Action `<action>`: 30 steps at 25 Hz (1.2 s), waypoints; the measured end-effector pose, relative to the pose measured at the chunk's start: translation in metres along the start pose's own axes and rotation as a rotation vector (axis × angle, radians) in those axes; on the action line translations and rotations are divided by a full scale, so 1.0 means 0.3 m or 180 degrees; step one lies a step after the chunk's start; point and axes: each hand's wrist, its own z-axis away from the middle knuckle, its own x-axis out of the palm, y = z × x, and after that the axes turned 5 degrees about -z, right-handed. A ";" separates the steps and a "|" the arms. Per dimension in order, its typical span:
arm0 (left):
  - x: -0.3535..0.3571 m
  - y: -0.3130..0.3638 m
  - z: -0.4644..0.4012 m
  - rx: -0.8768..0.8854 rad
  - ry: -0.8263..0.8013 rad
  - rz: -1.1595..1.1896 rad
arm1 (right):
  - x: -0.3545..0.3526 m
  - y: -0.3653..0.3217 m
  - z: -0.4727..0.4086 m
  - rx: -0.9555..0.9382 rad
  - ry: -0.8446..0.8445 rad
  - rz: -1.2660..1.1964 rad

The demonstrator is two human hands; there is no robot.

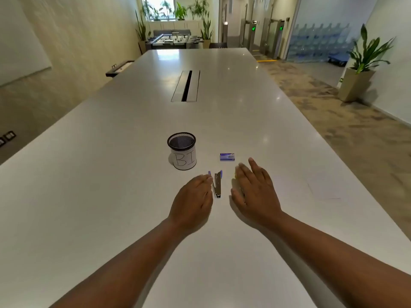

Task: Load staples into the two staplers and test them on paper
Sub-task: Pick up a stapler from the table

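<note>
A blue stapler (217, 184) lies swung wide open on the white table (111, 174), its metal staple channel showing. My left hand (193, 197) rests just left of it, fingertips touching its blue lid. Over a second, yellow stapler (234, 175) hovers my right hand (255, 190), fingers spread flat; only a yellow sliver of that stapler shows at the fingertips. A small blue staple box (227, 157) sits closed a little beyond the hands. A faint white sheet of paper (320, 187) lies to the right.
A black mesh cup (182, 151) wrapped in paper marked "BI" stands behind the left hand. A cable slot (186, 86) is set into the table's middle. The table's right edge runs diagonally near the paper.
</note>
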 end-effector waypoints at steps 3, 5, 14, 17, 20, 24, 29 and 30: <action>0.019 -0.017 0.015 -0.0371 -0.0017 0.0202 | 0.028 -0.005 0.027 -0.0156 0.0062 0.0157; 0.031 -0.023 0.027 -0.0583 -0.0114 0.0256 | 0.042 -0.003 0.041 -0.0121 0.0037 0.0203; 0.021 -0.036 0.013 -0.1032 -0.0051 0.0782 | 0.070 -0.056 0.048 -0.0559 0.0389 -0.0048; 0.021 -0.039 0.017 -0.1087 -0.0150 0.0875 | 0.098 -0.113 0.038 -0.0758 0.0032 -0.0370; 0.022 -0.042 0.014 -0.1162 -0.0166 0.0984 | 0.107 -0.156 0.017 -0.0203 -0.0317 -0.0889; 0.022 -0.047 0.005 -0.1449 -0.0061 0.1327 | 0.118 -0.161 -0.019 0.0238 -0.0373 -0.1182; 0.016 -0.051 -0.021 -0.1814 0.0021 0.1625 | 0.129 -0.154 -0.010 0.0177 -0.0170 -0.1269; 0.015 -0.053 -0.028 -0.1826 -0.0010 0.1615 | 0.127 -0.154 -0.011 0.0167 -0.0108 -0.1309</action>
